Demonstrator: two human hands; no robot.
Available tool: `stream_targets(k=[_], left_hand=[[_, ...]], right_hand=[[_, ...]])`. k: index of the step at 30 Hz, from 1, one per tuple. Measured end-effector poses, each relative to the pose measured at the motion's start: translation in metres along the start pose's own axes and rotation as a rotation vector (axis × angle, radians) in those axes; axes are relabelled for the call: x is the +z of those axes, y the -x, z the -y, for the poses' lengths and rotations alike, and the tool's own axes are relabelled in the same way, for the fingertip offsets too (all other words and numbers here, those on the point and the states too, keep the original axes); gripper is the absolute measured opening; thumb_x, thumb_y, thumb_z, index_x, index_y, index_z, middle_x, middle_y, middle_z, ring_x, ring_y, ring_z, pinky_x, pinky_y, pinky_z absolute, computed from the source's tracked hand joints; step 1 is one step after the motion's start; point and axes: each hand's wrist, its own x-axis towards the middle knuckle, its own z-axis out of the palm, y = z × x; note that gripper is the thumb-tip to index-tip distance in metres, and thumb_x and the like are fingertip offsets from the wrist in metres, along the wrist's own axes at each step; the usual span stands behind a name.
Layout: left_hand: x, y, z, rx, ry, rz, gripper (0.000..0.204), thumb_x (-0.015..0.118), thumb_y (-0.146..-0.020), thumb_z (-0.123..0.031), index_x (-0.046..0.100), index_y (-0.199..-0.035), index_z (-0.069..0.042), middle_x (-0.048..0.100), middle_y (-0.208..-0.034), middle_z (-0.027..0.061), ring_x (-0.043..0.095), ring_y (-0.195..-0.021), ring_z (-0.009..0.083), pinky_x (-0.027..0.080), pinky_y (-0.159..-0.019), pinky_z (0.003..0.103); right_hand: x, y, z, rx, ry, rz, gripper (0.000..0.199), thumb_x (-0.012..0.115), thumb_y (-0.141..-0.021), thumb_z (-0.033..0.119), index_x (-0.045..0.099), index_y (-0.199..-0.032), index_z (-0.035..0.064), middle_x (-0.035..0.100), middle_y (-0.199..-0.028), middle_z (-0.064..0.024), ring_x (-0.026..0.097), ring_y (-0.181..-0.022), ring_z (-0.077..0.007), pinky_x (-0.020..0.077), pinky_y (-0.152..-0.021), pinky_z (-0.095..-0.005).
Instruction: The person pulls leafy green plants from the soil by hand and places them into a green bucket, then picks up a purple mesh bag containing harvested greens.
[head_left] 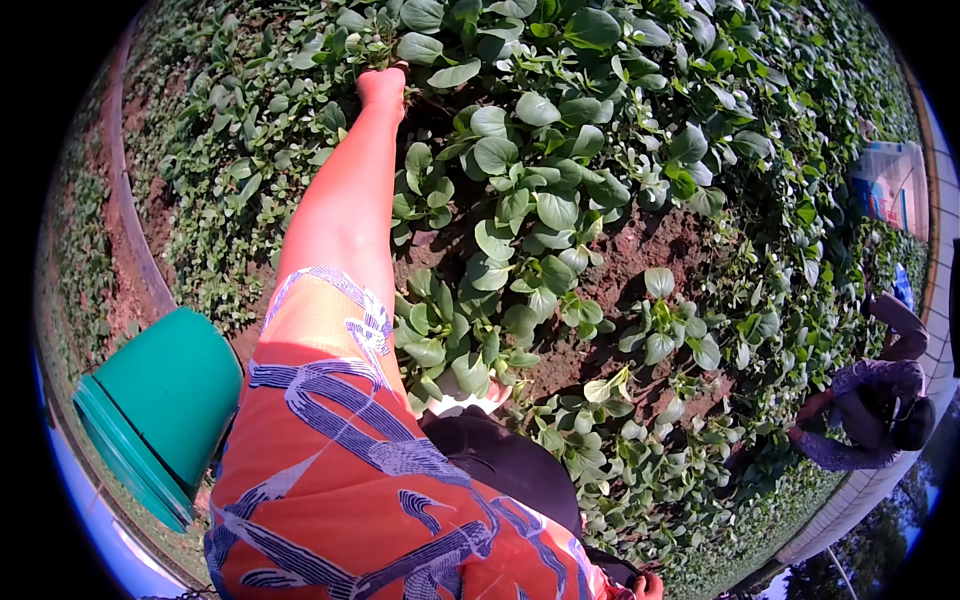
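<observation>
My left arm stretches far forward, bare below an orange sleeve with a purple pattern. At its end my left hand [382, 88] is closed low among the greens, its fingers partly hidden, apparently round a small-leaved green plant [372, 45]. Broad-leaved leafy greens [495, 155] grow right beside it. At the bottom edge only the curled fingers of my right hand [648, 586] show, close to my body beside dark cloth. Whatever they may hold is out of sight. My dark-clad knee [500, 465] is bent below the plants.
A green plastic bucket [165, 400] lies tilted at the left, near a dark curved hose or pipe [125, 190]. Reddish bare soil [640, 255] shows between plants. Far right, another person [870, 410] bends over the bed, beyond which stands a clear plastic container [890, 185].
</observation>
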Motion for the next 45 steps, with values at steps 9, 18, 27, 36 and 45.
stream_targets(k=[9,18,27,36,45], left_hand=[[-0.033,-0.031,0.02,0.008,0.347,-0.07,0.027,0.064,-0.057,-0.001,0.055,-0.081,0.004,0.057,-0.081,0.008,0.052,-0.067,0.0166,0.041,-0.062,0.03],[-0.02,-0.022,0.024,0.291,-0.568,-0.028,0.026,0.049,-0.065,-0.009,0.056,-0.09,-0.005,0.059,-0.083,0.0139,0.056,-0.077,0.0291,0.044,-0.07,0.033],[0.003,-0.005,-0.002,0.242,-1.133,0.063,0.029,0.054,-0.068,-0.009,0.053,-0.096,-0.009,0.044,-0.109,0.011,0.05,-0.096,0.0289,0.042,-0.078,0.035],[0.002,-0.009,-0.01,0.377,-1.226,0.192,0.03,0.054,-0.068,-0.022,0.055,-0.089,0.0,0.058,-0.093,0.0164,0.056,-0.086,0.0292,0.045,-0.074,0.035],[-0.013,0.016,0.044,0.096,-0.173,0.466,0.028,0.063,-0.061,-0.014,0.057,-0.086,-0.002,0.059,-0.079,0.0086,0.054,-0.068,0.0195,0.042,-0.06,0.031]], right_hand=[[0.007,-0.005,-0.016,-0.032,0.097,0.015,0.038,0.041,-0.078,0.035,0.054,-0.101,0.0084,0.048,-0.107,-0.0206,0.042,-0.103,-0.0324,0.0308,-0.089,-0.0377],[0.006,-0.002,-0.011,-0.043,0.038,0.016,0.037,0.042,-0.078,0.034,0.054,-0.1,0.0078,0.049,-0.106,-0.0204,0.042,-0.102,-0.0323,0.0314,-0.088,-0.0376],[0.005,0.005,-0.002,-0.027,0.017,0.005,0.036,0.042,-0.078,0.033,0.054,-0.1,0.0072,0.049,-0.104,-0.0202,0.043,-0.1,-0.0322,0.0319,-0.087,-0.0376],[0.006,0.005,0.0,-0.026,-0.018,0.014,0.035,0.042,-0.078,0.033,0.054,-0.099,0.0066,0.049,-0.103,-0.02,0.044,-0.099,-0.0321,0.0325,-0.086,-0.0375],[0.004,0.008,0.0,-0.022,-0.031,0.004,0.035,0.042,-0.078,0.032,0.055,-0.098,0.006,0.05,-0.102,-0.0199,0.044,-0.098,-0.032,0.033,-0.085,-0.0375]])
